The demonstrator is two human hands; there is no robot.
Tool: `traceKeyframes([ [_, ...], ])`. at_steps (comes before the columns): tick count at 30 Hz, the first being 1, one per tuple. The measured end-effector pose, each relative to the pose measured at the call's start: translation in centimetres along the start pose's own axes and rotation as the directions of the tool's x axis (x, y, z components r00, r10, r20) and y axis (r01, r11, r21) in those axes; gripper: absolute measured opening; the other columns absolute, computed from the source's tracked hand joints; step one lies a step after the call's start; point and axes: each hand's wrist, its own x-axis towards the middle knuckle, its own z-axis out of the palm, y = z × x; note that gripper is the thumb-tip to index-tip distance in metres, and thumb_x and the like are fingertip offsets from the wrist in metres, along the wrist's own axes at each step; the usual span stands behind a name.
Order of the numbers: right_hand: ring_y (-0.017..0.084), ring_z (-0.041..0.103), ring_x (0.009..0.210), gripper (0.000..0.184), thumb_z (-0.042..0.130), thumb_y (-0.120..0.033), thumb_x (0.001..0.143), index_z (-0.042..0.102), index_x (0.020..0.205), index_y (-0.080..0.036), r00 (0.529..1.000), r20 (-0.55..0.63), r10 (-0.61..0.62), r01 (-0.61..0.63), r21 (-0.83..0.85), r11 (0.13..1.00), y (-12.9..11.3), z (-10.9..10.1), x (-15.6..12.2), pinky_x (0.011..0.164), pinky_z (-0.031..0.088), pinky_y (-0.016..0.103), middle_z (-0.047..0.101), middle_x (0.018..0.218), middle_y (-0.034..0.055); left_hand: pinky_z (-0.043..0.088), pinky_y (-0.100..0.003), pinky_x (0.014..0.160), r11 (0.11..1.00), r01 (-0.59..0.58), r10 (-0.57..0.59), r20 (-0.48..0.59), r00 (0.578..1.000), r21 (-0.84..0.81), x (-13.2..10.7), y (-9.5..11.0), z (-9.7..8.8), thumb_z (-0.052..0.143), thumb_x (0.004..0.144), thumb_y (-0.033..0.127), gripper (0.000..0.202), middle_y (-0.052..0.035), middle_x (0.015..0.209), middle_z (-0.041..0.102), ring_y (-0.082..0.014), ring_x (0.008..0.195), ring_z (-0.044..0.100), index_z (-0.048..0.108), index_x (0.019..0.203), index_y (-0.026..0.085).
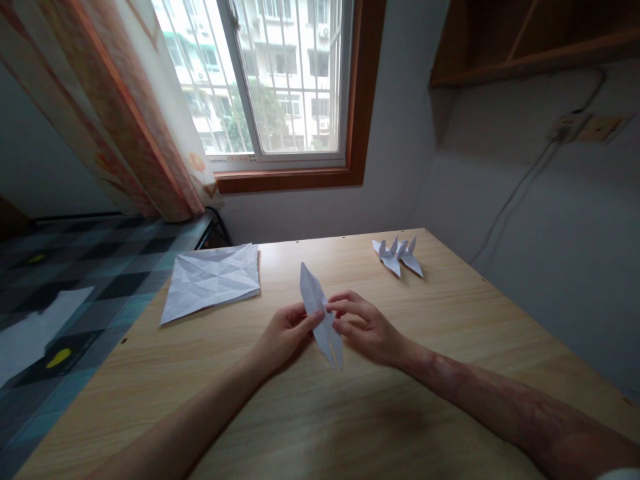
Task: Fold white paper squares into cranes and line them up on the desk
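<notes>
With clock directions read from the middle of the tabletop (310,417), loose white paper (35,340) is seen at nine o'clock, laid on a checked cover (125,250). Between ten and eleven, a patterned curtain (135,100) is hung beside the window (290,73), by which the stretch up to twelve is filled. A stack of creased white sheets (217,277) is placed at ten, near the table's edge.

At the centre, above the wood, the folded paper (313,293) is held aslant, one point directed to eleven o'clock and two narrow ones to five. It is clamped by the left hand (285,333), the thumb pressed over its face. From three o'clock its edge is met by the right hand (367,327), fingers bent; whether it is pinched there cannot be told.

At two o'clock, folded paper figures (393,260) are stood close together. Farther out, a socket (567,127) is mounted on the wall.
</notes>
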Motion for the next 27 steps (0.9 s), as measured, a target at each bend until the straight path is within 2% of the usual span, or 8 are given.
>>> traceKeyframes([
  [3, 0.023, 0.069, 0.113, 0.03, 0.075, -0.036, 0.104, 0.077, 0.132, -0.026, 0.998, 0.002, -0.058, 0.058, -0.054, 0.997, -0.2, -0.1, 0.0, 0.103, 0.058, 0.041, 0.07, 0.13, 0.0102, 0.061, -0.036, 0.082, 0.998, -0.009, 0.007, 0.025, 1.0, 0.055, -0.1, 0.4, 0.1, 0.087, 0.087, 0.06, 0.046, -0.009, 0.091, 0.083, -0.0283, 0.09, 0.076, 0.088, 0.101, 0.016],
  [6, 0.023, 0.069, 0.107, 0.025, 0.081, -0.035, 0.1, 0.079, 0.122, -0.024, 0.996, -0.027, -0.082, 0.079, -0.1, 0.992, -0.4, -0.1, 0.2, 0.101, 0.057, 0.041, 0.073, 0.119, 0.0087, 0.06, -0.034, 0.085, 0.996, -0.014, 0.008, 0.068, 0.998, 0.091, -0.2, 0.4, 0.0, 0.086, 0.091, 0.054, 0.04, -0.0077, 0.098, 0.084, -0.0269, 0.092, 0.076, 0.088, 0.105, 0.017],
  [9, 0.021, 0.069, 0.094, 0.018, 0.082, -0.037, 0.1, 0.077, 0.107, -0.022, 0.998, -0.064, 0.005, -0.011, -0.098, 0.995, -0.2, 0.1, 0.2, 0.09, 0.056, 0.037, 0.074, 0.1, 0.0048, 0.057, -0.032, 0.084, 0.991, -0.023, 0.012, 0.092, 0.996, 0.129, -0.2, 0.0, -0.1, 0.084, 0.093, 0.05, 0.035, -0.0072, 0.101, 0.084, -0.0249, 0.091, 0.074, 0.088, 0.105, 0.017],
  [11, 0.018, 0.067, 0.086, 0.023, 0.083, -0.042, 0.099, 0.074, 0.102, -0.021, 0.993, -0.062, 0.102, -0.104, -0.03, 0.994, 0.1, 0.3, 0.3, 0.082, 0.055, 0.034, 0.073, 0.093, 0.0026, 0.056, -0.031, 0.082, 0.988, -0.031, 0.017, 0.09, 0.996, 0.149, -0.2, -0.2, -0.3, 0.084, 0.094, 0.05, 0.035, -0.0074, 0.1, 0.084, -0.0246, 0.089, 0.074, 0.087, 0.102, 0.016],
  [14, 0.017, 0.065, 0.083, 0.032, 0.085, -0.047, 0.096, 0.07, 0.106, -0.021, 0.983, -0.02, 0.184, -0.181, 0.107, 0.978, 0.4, 0.4, 0.3, 0.077, 0.054, 0.031, 0.073, 0.095, 0.002, 0.056, -0.031, 0.082, 0.986, -0.038, 0.021, 0.107, 0.994, 0.161, -0.2, -0.4, -0.5, 0.083, 0.095, 0.051, 0.036, -0.0079, 0.099, 0.084, -0.0253, 0.089, 0.073, 0.086, 0.103, 0.015],
  [19, 0.017, 0.065, 0.086, 0.035, 0.086, -0.046, 0.095, 0.068, 0.112, -0.022, 0.981, 0.008, 0.195, -0.194, 0.175, 0.965, 0.7, 0.3, 0.4, 0.082, 0.054, 0.031, 0.07, 0.093, 0.0005, 0.056, -0.031, 0.087, 0.984, -0.059, 0.036, 0.138, 0.99, 0.167, -0.1, -0.7, -0.5, 0.077, 0.1, 0.05, 0.037, -0.0084, 0.106, 0.082, -0.0258, 0.097, 0.074, 0.083, 0.111, 0.016],
  [22, 0.016, 0.063, 0.084, 0.035, 0.084, -0.047, 0.096, 0.069, 0.116, -0.023, 0.984, -0.024, 0.175, -0.166, 0.203, 0.965, 1.0, 0.3, 0.6, 0.082, 0.052, 0.031, 0.067, 0.089, -0.0012, 0.054, -0.027, 0.08, 0.988, -0.076, 0.061, 0.114, 0.992, 0.137, 0.0, -0.9, -0.5, 0.081, 0.098, 0.047, 0.037, -0.0068, 0.103, 0.08, -0.0209, 0.091, 0.072, 0.076, 0.121, 0.018],
  [27, 0.015, 0.059, 0.079, 0.04, 0.083, -0.052, 0.097, 0.072, 0.123, -0.023, 0.981, -0.027, 0.19, -0.176, 0.261, 0.949, 1.8, 0.3, 0.7, 0.075, 0.048, 0.029, 0.063, 0.087, -0.0017, 0.046, -0.02, 0.064, 0.995, -0.095, 0.093, 0.034, 0.995, 0.032, -0.1, -1.1, -0.3, 0.084, 0.096, 0.046, 0.049, 0.0014, 0.089, 0.074, -0.0135, 0.072, 0.067, 0.056, 0.131, 0.026],
])
